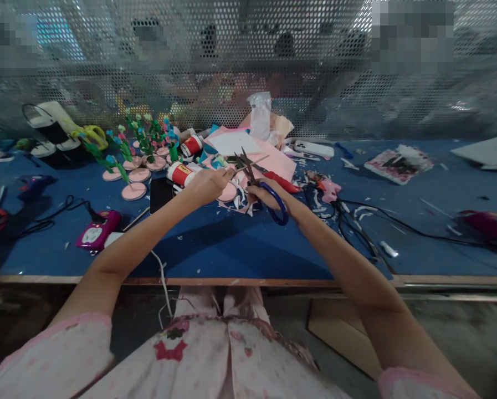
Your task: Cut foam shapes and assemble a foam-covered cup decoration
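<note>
My left hand (pixel 210 185) is closed in a pinch on one end of a thin tan stick (pixel 261 159), which points to the right. My right hand (pixel 266 195) grips scissors with blue handles (pixel 282 211). Their dark blades (pixel 246 166) stand spread and cross the stick; whether they touch it I cannot tell. Below the left fingers lies a round pink disc (pixel 228 192). Behind the hands are pink paper sheets (pixel 279 160) and a white sheet (pixel 235 143). A red-and-white roll (pixel 180 174) rests beside my left hand.
Several green artificial stems on pink round bases (pixel 134 191) stand at the left. A purple power box (pixel 98 230) with cords lies nearer. A pink glue gun (pixel 329 189), a white phone (pixel 313 148) and scraps lie rightward. A perforated metal screen (pixel 231 66) closes off the back.
</note>
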Demonstrator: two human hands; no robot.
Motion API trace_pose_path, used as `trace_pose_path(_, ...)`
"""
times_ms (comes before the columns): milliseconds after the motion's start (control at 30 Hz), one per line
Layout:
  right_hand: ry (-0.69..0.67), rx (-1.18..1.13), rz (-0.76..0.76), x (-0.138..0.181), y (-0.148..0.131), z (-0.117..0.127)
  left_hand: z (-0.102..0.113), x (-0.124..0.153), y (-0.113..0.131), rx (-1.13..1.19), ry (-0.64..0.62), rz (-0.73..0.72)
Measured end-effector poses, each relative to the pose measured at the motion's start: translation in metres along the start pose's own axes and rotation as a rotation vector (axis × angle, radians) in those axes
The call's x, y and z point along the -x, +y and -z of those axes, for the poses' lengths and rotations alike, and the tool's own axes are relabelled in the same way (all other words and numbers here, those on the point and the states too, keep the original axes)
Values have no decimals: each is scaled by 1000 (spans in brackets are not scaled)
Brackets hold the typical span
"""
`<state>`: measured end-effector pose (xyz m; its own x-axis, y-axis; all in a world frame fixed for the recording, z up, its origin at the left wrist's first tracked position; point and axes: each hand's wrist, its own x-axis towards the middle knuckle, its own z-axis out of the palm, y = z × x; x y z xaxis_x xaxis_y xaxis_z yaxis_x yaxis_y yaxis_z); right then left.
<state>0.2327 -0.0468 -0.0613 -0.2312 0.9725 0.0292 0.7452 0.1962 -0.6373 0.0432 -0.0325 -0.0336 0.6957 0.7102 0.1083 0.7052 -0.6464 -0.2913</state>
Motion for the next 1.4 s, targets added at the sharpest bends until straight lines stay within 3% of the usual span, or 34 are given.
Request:
trace_pose_path(267,-24,30,1,-1,0,3,-3,0,1,10,55,-19)
trace_pose_path(467,171,86,-43,-3,0,-14,-14,-8,-9,80,62,-7)
trace_pose_path(667,233,229,3,-6,2,-17,-31,-15,-17,237,285,-71)
trace_pose_path(800,203,255,-26,-10,2,-16,-40,-17,-21,345,385,-72)
trace_pose_path(1033,209,246,-68,-16,1,-19,-45,-22,-25,289,307,59)
trace_pose_path(1267,323,352,-78,-19,11,-31,-38,-18,1,193,211,286)
trace_pose_path(1400,329,355,-51,-16,12,-31,-31,-16,2,245,217,268)
